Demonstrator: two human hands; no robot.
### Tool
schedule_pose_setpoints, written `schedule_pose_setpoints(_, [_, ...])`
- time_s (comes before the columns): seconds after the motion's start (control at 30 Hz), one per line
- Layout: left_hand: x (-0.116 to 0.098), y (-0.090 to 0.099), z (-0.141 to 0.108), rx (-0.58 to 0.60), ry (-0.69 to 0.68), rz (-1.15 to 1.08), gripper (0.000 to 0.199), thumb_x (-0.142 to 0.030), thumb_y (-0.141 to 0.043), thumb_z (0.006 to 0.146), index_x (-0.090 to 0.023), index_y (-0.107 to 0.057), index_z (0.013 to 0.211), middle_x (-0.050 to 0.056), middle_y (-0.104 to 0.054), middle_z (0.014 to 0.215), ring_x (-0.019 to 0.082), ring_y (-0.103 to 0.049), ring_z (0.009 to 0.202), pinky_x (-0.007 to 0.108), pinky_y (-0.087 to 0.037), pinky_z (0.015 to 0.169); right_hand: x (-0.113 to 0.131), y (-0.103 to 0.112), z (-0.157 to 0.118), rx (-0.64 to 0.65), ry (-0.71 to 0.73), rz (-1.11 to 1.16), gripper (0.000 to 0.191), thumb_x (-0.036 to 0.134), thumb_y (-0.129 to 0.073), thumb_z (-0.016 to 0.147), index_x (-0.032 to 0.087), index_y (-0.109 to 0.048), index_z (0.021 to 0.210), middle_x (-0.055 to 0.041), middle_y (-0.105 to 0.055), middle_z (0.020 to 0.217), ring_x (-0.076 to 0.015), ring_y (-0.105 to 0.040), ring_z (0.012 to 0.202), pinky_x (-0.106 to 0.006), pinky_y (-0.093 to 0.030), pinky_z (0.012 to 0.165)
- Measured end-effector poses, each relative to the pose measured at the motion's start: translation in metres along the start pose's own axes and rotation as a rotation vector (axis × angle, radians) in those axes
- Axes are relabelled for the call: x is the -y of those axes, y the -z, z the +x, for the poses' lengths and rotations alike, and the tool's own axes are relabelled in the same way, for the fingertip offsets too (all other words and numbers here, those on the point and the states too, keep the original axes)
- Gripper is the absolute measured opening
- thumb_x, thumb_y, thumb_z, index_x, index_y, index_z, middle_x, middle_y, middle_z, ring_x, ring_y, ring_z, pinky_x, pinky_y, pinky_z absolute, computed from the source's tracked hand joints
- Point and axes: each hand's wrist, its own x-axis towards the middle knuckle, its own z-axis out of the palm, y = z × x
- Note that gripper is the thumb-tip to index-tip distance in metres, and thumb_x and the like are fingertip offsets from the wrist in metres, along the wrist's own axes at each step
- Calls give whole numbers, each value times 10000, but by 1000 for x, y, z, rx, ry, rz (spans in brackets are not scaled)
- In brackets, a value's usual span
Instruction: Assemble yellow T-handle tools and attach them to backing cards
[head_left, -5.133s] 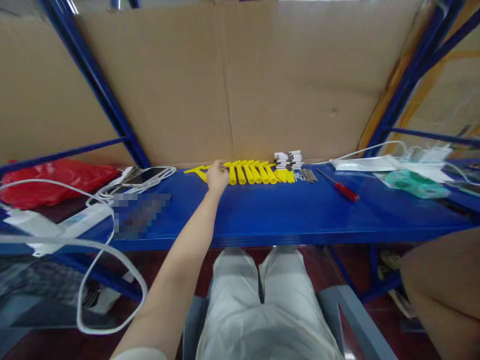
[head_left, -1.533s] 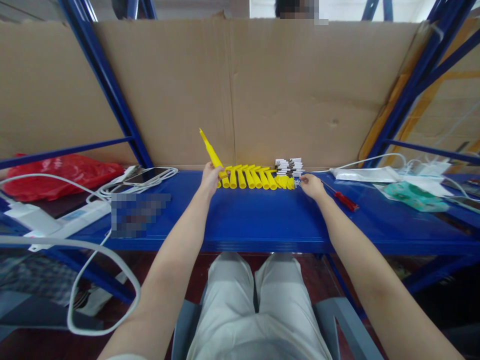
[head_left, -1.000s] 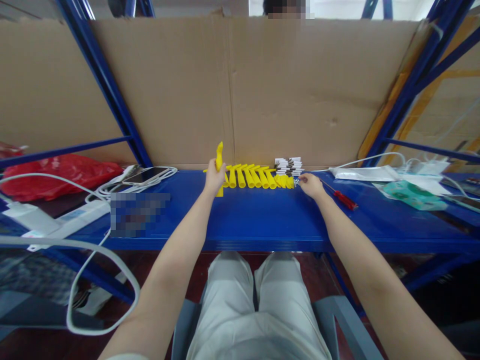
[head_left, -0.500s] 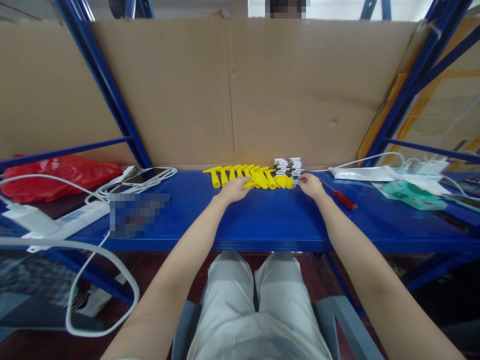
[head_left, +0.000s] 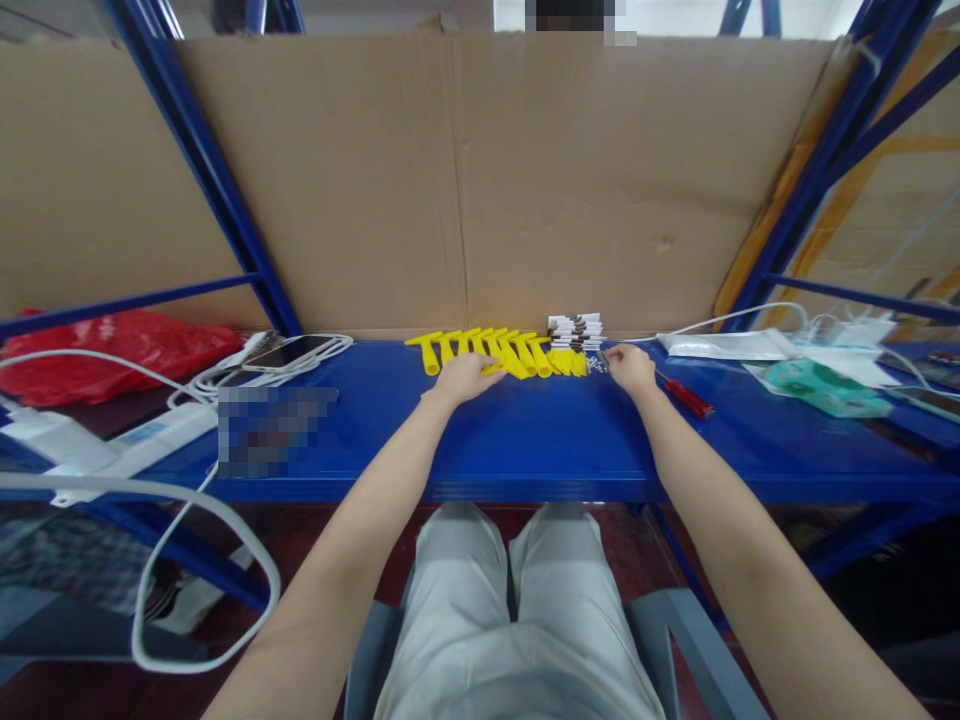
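Note:
My left hand (head_left: 465, 378) is closed, its fingers pinching a yellow plastic part (head_left: 492, 370) just above the blue tabletop. Behind it runs a row of yellow T-shaped plastic pieces (head_left: 429, 357), partly covered by the hand. Small flat yellow pieces (head_left: 568, 362) lie at the row's right end, with a stack of white and dark parts (head_left: 575, 330) behind them. My right hand (head_left: 628, 368) has its fingertips pinched beside a pile of tiny silvery pieces (head_left: 595, 365) that look like screws. What those fingers hold is too small to make out.
A screwdriver with a red handle (head_left: 688, 398) lies right of my right hand. Further right are a white packet (head_left: 731, 345) and a green packet (head_left: 825, 390). At left are a power strip (head_left: 150, 440), cables and a red bag (head_left: 120, 355). Cardboard (head_left: 337, 180) walls the back.
My left hand has shifted slightly left, drawing the yellow part off the row. My right hand has moved slightly right, uncovering more of the tiny silvery pieces.

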Motion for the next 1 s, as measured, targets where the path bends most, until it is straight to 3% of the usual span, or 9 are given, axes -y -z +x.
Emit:
schedule_pose_setpoints(0.17, [-2,1,-1,12,19,0,408,-455,-541,879,-224,-697,1177,96,-707,1135,271,-622,1103,374,-465,950,1,7,-4,63,-85,-70,405,117,-434,848,228,-701,1131,-113,-674,1189,-273,-581,1156,-465,-398,991])
schedule_pose_setpoints(0.4, [0,-1,0,-8,-9,-10,390,-457,-541,872,-231,-716,1136,77,-720,1107,260,-634,1077,357,-484,915,-3,2,-2,122,-66,-133,378,151,-457,855,247,-705,1124,-116,-635,1242,-289,-544,1186,-507,-388,997])
schedule_pose_setpoints(0.63, [3,-5,2,-11,-71,-35,375,-458,-541,866,-245,-727,1111,59,-728,1086,257,-644,1052,339,-498,873,-14,-5,4,92,-58,-151,334,197,-495,843,229,-713,1093,-144,-627,1224,-311,-540,1174,-525,-410,968])
schedule_pose_setpoints(1.0, [4,-7,2,0,-105,-43,381,-461,-509,878,-240,-729,1096,52,-731,1072,243,-649,1036,320,-494,852,-27,-11,13,62,-150,-137,357,274,-593,808,78,-683,1093,-247,-656,1137,-346,-577,1167,-469,-479,921])
